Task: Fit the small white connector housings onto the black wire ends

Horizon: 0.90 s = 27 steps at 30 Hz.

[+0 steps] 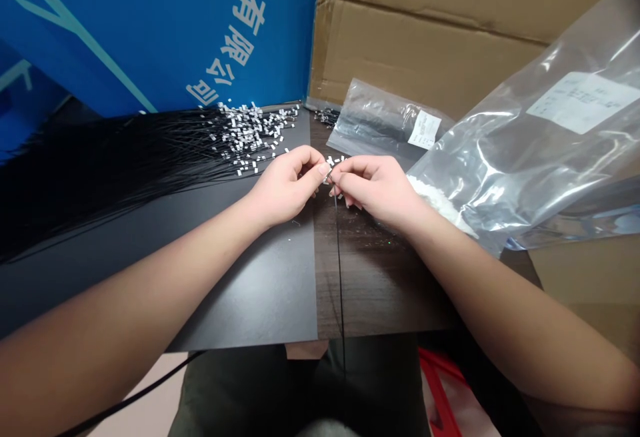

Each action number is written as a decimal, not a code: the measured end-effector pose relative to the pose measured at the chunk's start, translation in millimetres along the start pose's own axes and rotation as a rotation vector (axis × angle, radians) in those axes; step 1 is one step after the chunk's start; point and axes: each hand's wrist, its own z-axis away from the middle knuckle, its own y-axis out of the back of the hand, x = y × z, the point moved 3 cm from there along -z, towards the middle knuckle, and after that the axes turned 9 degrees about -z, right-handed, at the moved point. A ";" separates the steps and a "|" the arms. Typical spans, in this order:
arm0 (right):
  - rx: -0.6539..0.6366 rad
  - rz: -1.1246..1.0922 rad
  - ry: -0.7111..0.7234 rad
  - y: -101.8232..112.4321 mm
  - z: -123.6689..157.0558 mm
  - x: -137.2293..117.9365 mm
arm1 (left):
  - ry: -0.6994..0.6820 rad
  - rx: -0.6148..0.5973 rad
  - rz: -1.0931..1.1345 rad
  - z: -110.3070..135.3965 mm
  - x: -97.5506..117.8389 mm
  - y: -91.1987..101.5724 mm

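My left hand (pixel 291 185) and my right hand (pixel 376 189) meet above the middle of the table, fingertips nearly touching. My right thumb and forefinger pinch the upper end of a thin black wire (pixel 339 257), which hangs down past the table edge toward my lap. The left thumb and forefinger are pressed together right at that end; whatever is between them is too small and hidden to make out. Just behind the fingertips lie several loose small white connectors (pixel 336 159).
At the left, a large bundle of black wires (pixel 100 163) carries white connectors (pixel 247 130) on its ends. Clear plastic bags (pixel 370 120) with labels lie at the back and right, the big bag (pixel 550 137) holding white pieces (pixel 440 203). Blue panel (pixel 150 23) and cardboard (pixel 425 37) stand behind.
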 end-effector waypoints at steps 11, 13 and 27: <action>0.023 0.134 0.089 1.2 0.0 -1.9 | 0.041 0.008 -0.020 -0.3 -1.7 -0.3; 0.026 0.129 0.070 1.4 -0.8 -0.9 | 0.048 0.012 -0.030 -0.8 -1.4 -0.2; -0.026 0.170 0.078 -1.7 0.3 -1.0 | 0.060 -0.010 -0.021 -1.3 -1.8 -1.6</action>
